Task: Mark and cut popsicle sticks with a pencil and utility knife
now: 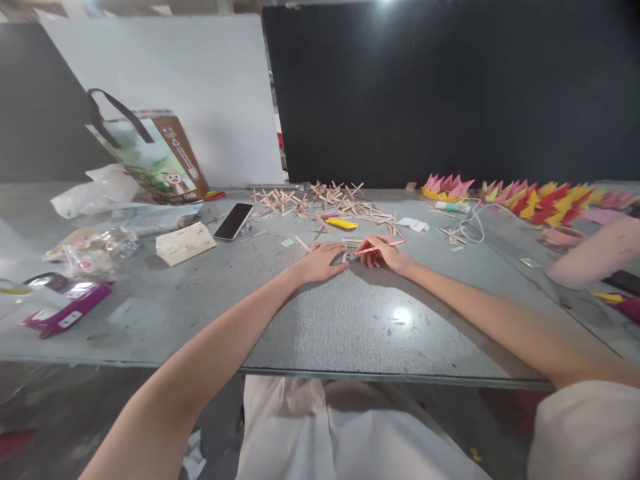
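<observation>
My left hand (pixel 323 261) lies flat, palm down, on the grey table (pixel 310 320), pressing on thin wooden sticks (pixel 350 243) just past its fingers. My right hand (pixel 386 253) grips a pink pencil (pixel 380 248) that points right, with its tip down by the same sticks. Both hands nearly touch at the table's middle. A heap of wooden stick crosses (pixel 310 199) sits beyond them, with a yellow tube (pixel 342 224) just behind the hands.
A phone (pixel 233 221) and a card (pixel 185 243) lie at the left, near a paper bag (pixel 160 157) and plastic wrappers (pixel 90 250). Folded pink, red and yellow paper shapes (pixel 530 199) line the far right. Another person's arm (pixel 595 257) rests at right.
</observation>
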Action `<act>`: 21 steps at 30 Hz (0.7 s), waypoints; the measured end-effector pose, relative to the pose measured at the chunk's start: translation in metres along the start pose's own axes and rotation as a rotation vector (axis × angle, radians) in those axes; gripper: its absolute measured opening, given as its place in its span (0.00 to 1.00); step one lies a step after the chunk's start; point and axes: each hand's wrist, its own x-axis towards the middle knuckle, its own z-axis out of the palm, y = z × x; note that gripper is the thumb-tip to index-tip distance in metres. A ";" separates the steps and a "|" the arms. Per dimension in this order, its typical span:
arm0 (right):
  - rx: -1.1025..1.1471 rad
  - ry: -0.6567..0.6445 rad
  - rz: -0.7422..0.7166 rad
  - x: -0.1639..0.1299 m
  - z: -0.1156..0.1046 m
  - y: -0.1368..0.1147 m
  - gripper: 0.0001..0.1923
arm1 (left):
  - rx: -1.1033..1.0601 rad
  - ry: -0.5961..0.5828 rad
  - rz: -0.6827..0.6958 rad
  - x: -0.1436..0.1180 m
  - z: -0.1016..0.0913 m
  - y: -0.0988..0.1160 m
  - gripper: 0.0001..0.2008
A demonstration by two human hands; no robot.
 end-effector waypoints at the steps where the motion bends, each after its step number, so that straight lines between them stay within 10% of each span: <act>1: 0.001 -0.001 0.001 0.000 0.000 0.000 0.27 | 0.000 -0.001 0.001 0.000 0.000 0.000 0.29; 21: -0.006 -0.001 -0.008 0.001 -0.002 0.005 0.27 | 0.005 0.001 0.009 0.000 0.001 -0.001 0.29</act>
